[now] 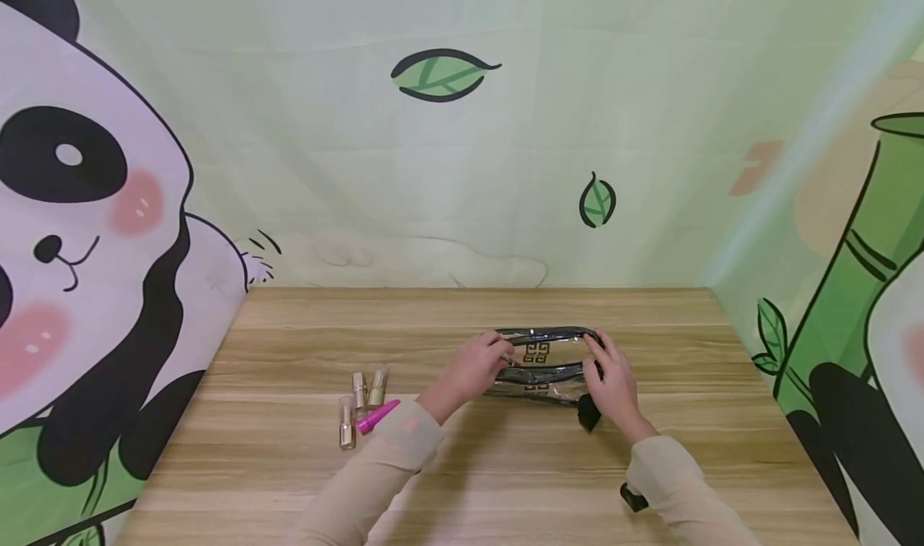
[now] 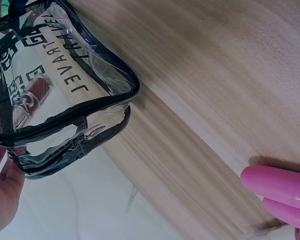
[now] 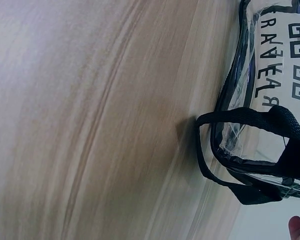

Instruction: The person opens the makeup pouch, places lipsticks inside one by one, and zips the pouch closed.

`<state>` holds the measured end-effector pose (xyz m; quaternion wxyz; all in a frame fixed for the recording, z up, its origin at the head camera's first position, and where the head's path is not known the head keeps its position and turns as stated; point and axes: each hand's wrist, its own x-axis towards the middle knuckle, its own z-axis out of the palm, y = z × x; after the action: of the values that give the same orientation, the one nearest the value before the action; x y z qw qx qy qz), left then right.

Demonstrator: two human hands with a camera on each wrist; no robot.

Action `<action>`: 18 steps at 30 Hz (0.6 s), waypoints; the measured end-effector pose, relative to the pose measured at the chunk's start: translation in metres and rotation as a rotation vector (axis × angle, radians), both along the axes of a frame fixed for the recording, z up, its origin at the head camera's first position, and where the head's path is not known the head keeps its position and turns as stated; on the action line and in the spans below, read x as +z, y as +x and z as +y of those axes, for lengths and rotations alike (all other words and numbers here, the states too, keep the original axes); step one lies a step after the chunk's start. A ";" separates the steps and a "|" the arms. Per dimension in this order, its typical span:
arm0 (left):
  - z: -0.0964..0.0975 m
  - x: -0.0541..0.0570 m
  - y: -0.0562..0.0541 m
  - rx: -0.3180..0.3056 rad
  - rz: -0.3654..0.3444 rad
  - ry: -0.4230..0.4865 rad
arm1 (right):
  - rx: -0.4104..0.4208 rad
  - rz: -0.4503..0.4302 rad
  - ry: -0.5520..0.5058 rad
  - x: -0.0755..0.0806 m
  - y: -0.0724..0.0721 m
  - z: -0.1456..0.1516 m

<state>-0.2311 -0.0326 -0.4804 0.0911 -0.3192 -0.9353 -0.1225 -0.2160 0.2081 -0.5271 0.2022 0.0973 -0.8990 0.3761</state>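
A clear plastic travel pouch (image 1: 549, 390) with black trim and a printed pattern lies on the table, its top parted. At its left end my left hand (image 1: 469, 368) pinches a small lipstick tube, reaching in at the opening. Through the plastic in the left wrist view, that reddish-brown lipstick tube (image 2: 38, 90) shows, its end near the fingers. My right hand (image 1: 612, 378) grips the pouch's right end by the rim. A black strap loop (image 3: 202, 150) hangs from that end in the right wrist view. Part of the left fingers is hidden by the pouch.
Left of the pouch, several gold-and-clear lipstick tubes (image 1: 346, 423) lie on the wooden table (image 1: 534, 482). Pink tubes (image 2: 277, 184) lie close to them, partly behind the left sleeve (image 1: 390, 458) in the head view. A printed panda backdrop (image 1: 325, 129) rises behind the table.
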 end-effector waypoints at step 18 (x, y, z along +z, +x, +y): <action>0.003 0.001 0.000 0.012 -0.022 -0.032 | 0.004 -0.022 -0.006 -0.001 0.000 0.000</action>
<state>-0.2311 -0.0293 -0.4793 0.0765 -0.3138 -0.9400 -0.1102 -0.2162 0.2082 -0.5281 0.1917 0.0944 -0.8999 0.3801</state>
